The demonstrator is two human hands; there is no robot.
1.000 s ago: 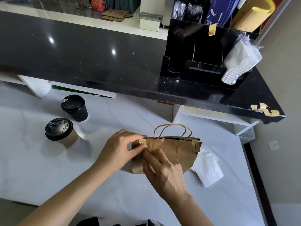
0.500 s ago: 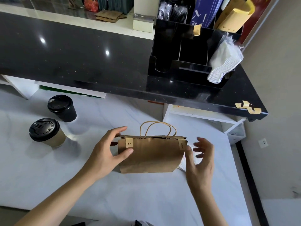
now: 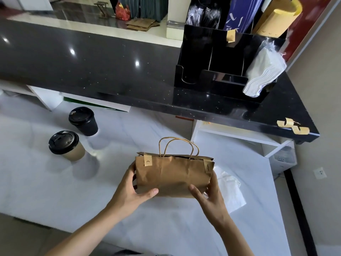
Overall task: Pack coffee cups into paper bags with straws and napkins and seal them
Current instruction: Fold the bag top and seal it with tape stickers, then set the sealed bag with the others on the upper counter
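Note:
A brown paper bag [image 3: 173,174] with twisted handles stands on the white marble counter [image 3: 55,191]. Its folded top is held down by a sticker at each end. My left hand [image 3: 132,191] grips the bag's lower left corner, thumb across the front. My right hand [image 3: 210,194] grips the lower right corner the same way. Two lidded coffee cups stand to the left: a black cup [image 3: 84,121] and a kraft cup with a black lid [image 3: 66,145].
A white paper napkin [image 3: 230,191] lies right of the bag. On the raised black counter [image 3: 110,71] stands a black organiser [image 3: 212,71] with napkins [image 3: 262,71], wrapped straws [image 3: 201,13] and bags. Loose stickers [image 3: 293,125] cling to its right edge.
My hands left the left sticker at the bag's top, opened to either side, then dropped to grip the bag's lower corners. The view shifted slightly.

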